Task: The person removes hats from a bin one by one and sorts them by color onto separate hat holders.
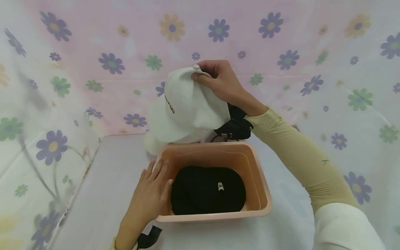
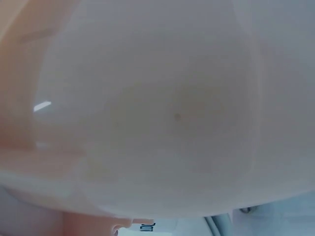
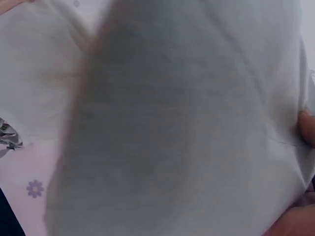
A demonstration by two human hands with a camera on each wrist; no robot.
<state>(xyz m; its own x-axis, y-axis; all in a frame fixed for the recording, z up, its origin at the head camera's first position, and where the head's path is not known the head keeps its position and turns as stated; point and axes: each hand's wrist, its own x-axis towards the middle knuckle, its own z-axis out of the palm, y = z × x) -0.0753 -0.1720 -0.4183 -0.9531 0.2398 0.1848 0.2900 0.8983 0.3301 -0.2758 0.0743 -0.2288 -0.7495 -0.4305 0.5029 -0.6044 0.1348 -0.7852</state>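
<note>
In the pinching right hand (image 1: 225, 83), a white cap (image 1: 184, 100) is hanging beyond the orange bin (image 1: 215, 216), perhaps risking a slip should that pinch loosen; the left hand (image 1: 150, 194), fingers extended, is touching the bin.

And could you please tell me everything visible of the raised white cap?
The white cap looks like fabric, with seams, a top button and dark lettering above the brim. It hangs tilted beyond the orange bin, crown up, brim toward the left, pinched near the button by the right grip.
</note>
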